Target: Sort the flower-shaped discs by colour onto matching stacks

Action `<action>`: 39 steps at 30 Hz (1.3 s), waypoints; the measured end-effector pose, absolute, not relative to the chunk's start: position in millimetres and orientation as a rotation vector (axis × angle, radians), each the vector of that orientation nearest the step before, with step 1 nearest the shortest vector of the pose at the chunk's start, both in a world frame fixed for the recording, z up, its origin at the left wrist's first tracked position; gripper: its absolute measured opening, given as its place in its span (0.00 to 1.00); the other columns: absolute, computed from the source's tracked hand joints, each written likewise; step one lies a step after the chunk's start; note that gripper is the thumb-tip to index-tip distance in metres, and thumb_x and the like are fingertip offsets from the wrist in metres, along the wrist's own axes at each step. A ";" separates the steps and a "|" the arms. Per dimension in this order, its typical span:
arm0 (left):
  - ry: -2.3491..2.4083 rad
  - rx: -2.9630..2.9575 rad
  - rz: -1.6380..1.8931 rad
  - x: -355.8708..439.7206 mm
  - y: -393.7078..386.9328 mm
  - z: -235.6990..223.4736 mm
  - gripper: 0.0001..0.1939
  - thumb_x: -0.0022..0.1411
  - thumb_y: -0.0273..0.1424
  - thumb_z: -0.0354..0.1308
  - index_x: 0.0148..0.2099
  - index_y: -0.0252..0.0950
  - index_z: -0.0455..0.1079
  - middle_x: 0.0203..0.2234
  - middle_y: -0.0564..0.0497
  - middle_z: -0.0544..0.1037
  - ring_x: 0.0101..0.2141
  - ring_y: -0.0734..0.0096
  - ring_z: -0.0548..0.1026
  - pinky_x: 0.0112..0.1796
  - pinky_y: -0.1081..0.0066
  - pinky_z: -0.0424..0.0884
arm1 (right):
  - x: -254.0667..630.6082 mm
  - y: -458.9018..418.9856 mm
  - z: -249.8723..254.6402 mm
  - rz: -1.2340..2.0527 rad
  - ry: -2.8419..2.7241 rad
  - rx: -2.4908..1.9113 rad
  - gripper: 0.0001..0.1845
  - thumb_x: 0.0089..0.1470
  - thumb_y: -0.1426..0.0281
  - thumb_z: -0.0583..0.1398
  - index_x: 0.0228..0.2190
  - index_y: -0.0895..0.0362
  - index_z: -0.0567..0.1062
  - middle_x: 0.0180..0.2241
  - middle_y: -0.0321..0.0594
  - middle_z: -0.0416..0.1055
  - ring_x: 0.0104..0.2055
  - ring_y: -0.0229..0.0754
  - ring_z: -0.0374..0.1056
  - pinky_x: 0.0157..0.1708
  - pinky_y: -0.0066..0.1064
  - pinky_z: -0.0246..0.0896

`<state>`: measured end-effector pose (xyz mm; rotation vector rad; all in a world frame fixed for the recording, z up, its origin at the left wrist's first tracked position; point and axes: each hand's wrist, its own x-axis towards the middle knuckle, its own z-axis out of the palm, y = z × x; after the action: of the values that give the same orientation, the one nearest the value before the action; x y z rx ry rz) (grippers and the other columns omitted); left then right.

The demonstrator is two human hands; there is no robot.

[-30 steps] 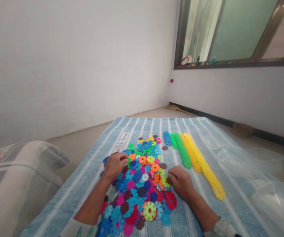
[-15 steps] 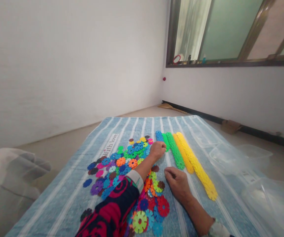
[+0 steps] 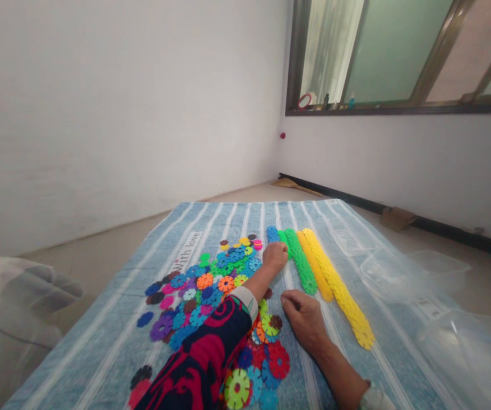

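My left hand (image 3: 275, 256) reaches across to the near end of the blue row of notched discs (image 3: 272, 232). Its fingers are curled closed beside the shorter green row (image 3: 283, 236), and what they hold, if anything, is hidden. Lower down, my right hand (image 3: 305, 319) rests on the cloth in a loose fist, with nothing seen in it. A mixed heap of colourful plastic snowflake discs (image 3: 205, 280) lies under and around my left forearm. Right of my left hand run a longer green row (image 3: 301, 262) and two overlapping yellow rows (image 3: 339, 287).
A blue striped cloth (image 3: 113, 341) covers the table. Clear plastic tubs (image 3: 403, 279) stand along its right side. At left is something draped in whitish sheer fabric (image 3: 10, 307). A broom (image 3: 297, 187) and a piece of cardboard (image 3: 398, 217) lie on the floor beyond.
My left hand has shifted slightly right and turned, its fingers now more hidden behind the knuckles. The right hand stays nearly in place. The whole view has moved slightly.
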<state>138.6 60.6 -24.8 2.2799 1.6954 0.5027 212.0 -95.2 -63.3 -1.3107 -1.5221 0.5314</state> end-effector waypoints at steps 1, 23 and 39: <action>1.706 2.283 0.504 138.3 60.5 -25.6 0.14 0.55 0.24 0.53 0.38 0.39 0.78 0.37 0.50 0.81 0.42 0.68 0.75 0.42 0.73 0.67 | 211.9 -95.1 -63.4 0.534 -1.522 -1.310 0.11 0.52 0.69 0.55 0.26 0.57 0.77 0.23 0.37 0.73 0.26 0.37 0.68 0.29 0.25 0.59; 1.843 2.266 0.531 73.4 54.7 -0.1 0.11 0.53 0.25 0.54 0.35 0.37 0.78 0.32 0.51 0.81 0.36 0.70 0.76 0.38 0.75 0.67 | 215.0 -97.4 -67.9 0.573 -1.537 -1.341 0.13 0.53 0.65 0.55 0.28 0.56 0.77 0.26 0.38 0.75 0.29 0.40 0.70 0.31 0.27 0.61; 2.309 1.920 0.216 -92.6 44.0 23.5 0.07 0.49 0.30 0.59 0.31 0.38 0.77 0.32 0.47 0.81 0.38 0.62 0.77 0.33 0.74 0.66 | 214.0 -100.3 -66.9 0.582 -1.510 -1.326 0.12 0.53 0.64 0.56 0.28 0.56 0.78 0.26 0.39 0.76 0.29 0.41 0.71 0.31 0.28 0.63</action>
<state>-92.6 44.0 23.5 1.9197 2.3092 0.2162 214.0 -100.3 -66.9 -1.3263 -1.5101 0.5816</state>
